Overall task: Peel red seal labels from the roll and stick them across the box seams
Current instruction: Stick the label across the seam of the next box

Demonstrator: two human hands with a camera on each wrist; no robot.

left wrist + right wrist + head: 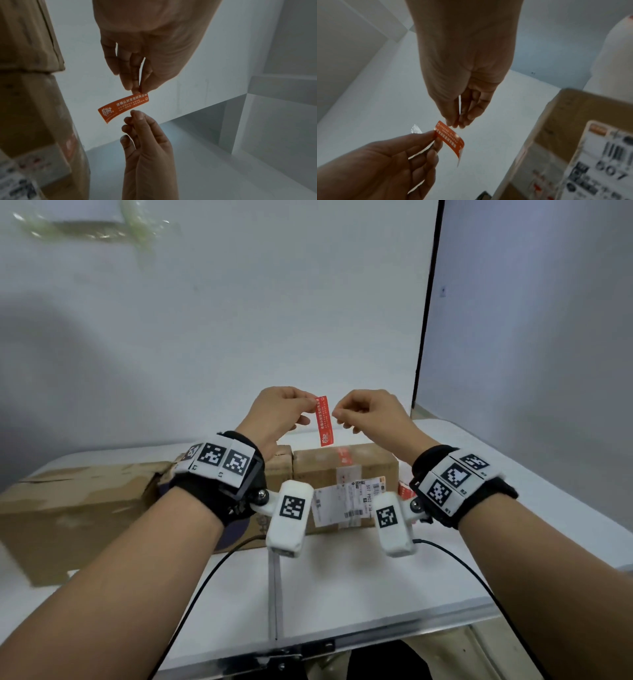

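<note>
Label (pixel 324 421): red strip, white print, hanging upright at 12 o'clock above box (pixel 344 463). Left hand (pixel 274 414) pinches its top; right hand (pixel 368 414) fingertips together beside it, contact unclear.

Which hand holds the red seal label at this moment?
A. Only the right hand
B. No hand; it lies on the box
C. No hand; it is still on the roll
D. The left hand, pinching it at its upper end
D: the left hand pinches the upper end of the red seal label, which hangs in the air above the box; the right hand is close beside it, fingertips together.
</note>
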